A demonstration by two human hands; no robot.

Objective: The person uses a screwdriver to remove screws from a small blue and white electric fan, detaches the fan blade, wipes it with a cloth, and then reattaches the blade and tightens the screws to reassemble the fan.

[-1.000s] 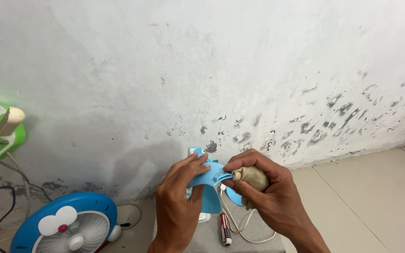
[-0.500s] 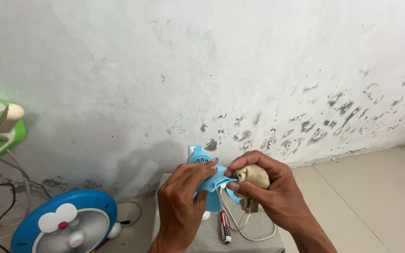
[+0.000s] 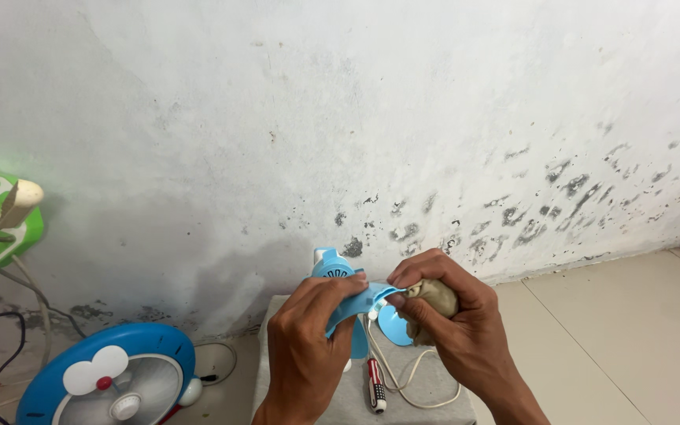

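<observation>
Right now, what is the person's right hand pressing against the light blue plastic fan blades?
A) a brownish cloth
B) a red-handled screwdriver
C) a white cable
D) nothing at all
A: the right hand grips a crumpled brownish cloth against the blue fan blades, while the screwdriver and white cable lie below on the grey surface.

At lower centre of the frame, the left hand [image 3: 308, 354] grips a light-blue plastic fan blade [image 3: 353, 308]; the right hand [image 3: 454, 330] presses a crumpled brownish cloth [image 3: 437, 297] against it.

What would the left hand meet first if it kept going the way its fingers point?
Probably the right hand, which pinches a dirty beige cloth: the left hand grips the light-blue plastic fan blade, fingers aimed right. Depth is unclear.
</observation>
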